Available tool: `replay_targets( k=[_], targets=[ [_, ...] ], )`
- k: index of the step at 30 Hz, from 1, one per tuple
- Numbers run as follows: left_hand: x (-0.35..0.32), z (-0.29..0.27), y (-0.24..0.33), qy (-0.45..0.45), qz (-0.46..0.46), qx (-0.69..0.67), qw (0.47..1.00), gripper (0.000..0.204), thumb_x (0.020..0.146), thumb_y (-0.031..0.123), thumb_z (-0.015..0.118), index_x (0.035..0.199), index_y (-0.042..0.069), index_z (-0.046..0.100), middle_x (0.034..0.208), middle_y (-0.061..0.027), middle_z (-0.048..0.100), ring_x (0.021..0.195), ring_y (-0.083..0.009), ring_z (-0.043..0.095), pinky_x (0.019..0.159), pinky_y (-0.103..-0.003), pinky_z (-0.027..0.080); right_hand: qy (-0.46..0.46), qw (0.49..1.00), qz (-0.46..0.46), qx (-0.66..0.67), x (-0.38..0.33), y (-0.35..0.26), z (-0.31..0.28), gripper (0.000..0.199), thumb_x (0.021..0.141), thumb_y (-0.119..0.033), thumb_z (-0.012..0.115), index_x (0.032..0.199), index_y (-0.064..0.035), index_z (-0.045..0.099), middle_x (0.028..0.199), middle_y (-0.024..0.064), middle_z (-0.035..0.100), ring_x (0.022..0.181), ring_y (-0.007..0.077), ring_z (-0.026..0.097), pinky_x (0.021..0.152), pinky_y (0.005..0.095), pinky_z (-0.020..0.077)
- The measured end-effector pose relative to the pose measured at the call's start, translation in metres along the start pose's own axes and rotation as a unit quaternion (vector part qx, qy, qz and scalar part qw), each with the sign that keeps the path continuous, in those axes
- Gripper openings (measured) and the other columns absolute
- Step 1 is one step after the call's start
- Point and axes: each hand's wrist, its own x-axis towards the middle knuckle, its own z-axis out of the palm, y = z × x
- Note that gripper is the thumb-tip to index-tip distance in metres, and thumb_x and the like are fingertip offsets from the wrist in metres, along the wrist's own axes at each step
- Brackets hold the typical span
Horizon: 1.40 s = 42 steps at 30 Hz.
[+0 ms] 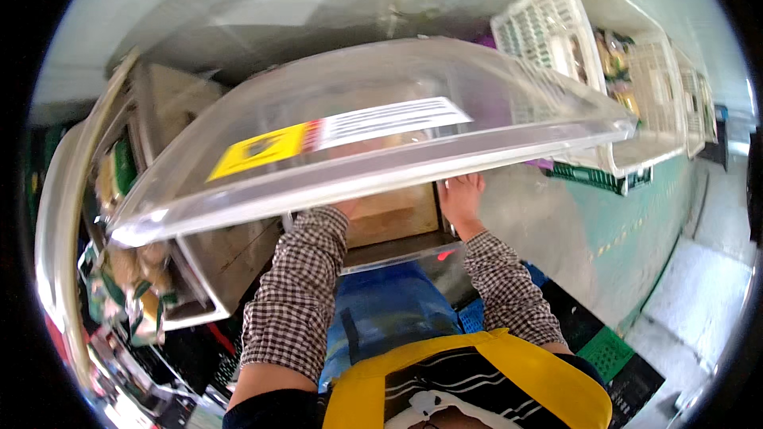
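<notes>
A large clear domed lid (509, 123) with a yellow and white label (258, 149) stands raised at a tilt over a shallow chamber (393, 226) with a brown bottom. It looks like the lid of a vacuum packing machine. My left hand (347, 206) reaches under the lid at the chamber's left side. Its fingers are hidden or blurred behind the lid's edge, so I cannot tell what they touch. At the chamber's right edge lies my right hand (462, 195), fingers apart, with no object visible in it. Checked sleeves cover both forearms.
White crates (648, 95) holding packed goods stand at the far right, by a green crate (608, 177). To the left are another raised clear lid (67, 230) and bagged produce (143, 274) beside a white-edged bin (199, 318). Black and green crates (608, 353) sit at the lower right.
</notes>
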Motion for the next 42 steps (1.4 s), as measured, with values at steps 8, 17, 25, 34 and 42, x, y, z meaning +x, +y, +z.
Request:
replay_targets(
  k=[8, 17, 25, 34, 42],
  targets=[
    [-0.113, -0.098, -0.026, 0.573, 0.099, 0.114, 0.805, 0.061, 0.064, 0.018, 0.072, 0.117, 0.004, 0.047, 0.118, -0.0179, 0.045, 0.111, -0.0362, 0.043, 0.092, -0.047, 0.037, -0.081, 0.993, 0.063, -0.054, 0.080, 0.087, 0.047, 0.044, 0.072, -0.016, 0.063, 0.114, -0.0076, 0.055, 0.120, 0.0058, 0.052, 0.111, 0.0283, 0.045, 0.095, 0.0443, 0.0321],
    [-0.238, -0.110, -0.166, 0.831, -0.152, -0.327, 0.423, 0.039, 0.078, 0.005, 0.061, 0.113, -0.004, 0.044, 0.105, -0.0118, 0.048, 0.081, -0.0156, 0.054, 0.071, -0.026, 0.046, -0.127, 0.955, -0.229, 0.144, 0.121, -0.001, 0.021, 0.029, 0.074, -0.011, 0.061, 0.103, -0.0054, 0.058, 0.104, 0.0164, 0.057, 0.100, 0.0333, 0.051, 0.088, 0.0399, 0.0397],
    [-0.223, -0.150, -0.246, 0.670, -0.149, 0.035, 0.726, 0.033, 0.062, -0.004, 0.061, 0.094, 0.002, 0.062, 0.098, -0.0144, 0.061, 0.097, -0.0313, 0.055, 0.082, -0.036, 0.045, -0.224, 0.898, -0.331, 0.184, 0.111, -0.136, -0.024, 0.033, 0.083, -0.024, 0.055, 0.110, -0.0052, 0.056, 0.109, 0.0140, 0.056, 0.101, 0.0312, 0.052, 0.087, 0.0374, 0.0418],
    [-0.273, -0.160, -0.148, 0.824, -0.002, 0.094, 0.559, 0.010, 0.071, -0.004, 0.065, 0.073, -0.003, 0.055, 0.086, -0.0136, 0.063, 0.087, -0.0290, 0.063, 0.078, -0.037, 0.049, -0.227, 0.823, -0.417, 0.314, 0.102, -0.199, -0.076, 0.031, 0.084, -0.019, 0.058, 0.111, -0.0040, 0.056, 0.110, 0.0145, 0.056, 0.102, 0.0305, 0.053, 0.088, 0.0378, 0.0425],
    [-0.281, -0.093, 0.003, 0.794, 0.091, -0.050, 0.600, 0.014, 0.075, -0.006, 0.063, 0.082, -0.005, 0.051, 0.096, -0.0209, 0.058, 0.088, -0.0302, 0.058, 0.076, -0.038, 0.049, -0.403, 0.477, -0.216, 0.751, 0.075, -0.233, -0.093, 0.072, 0.080, -0.025, 0.066, 0.137, -0.0099, 0.025, 0.137, 0.0057, 0.033, 0.124, 0.0182, 0.034, 0.102, 0.0335, 0.0263]
  ],
)
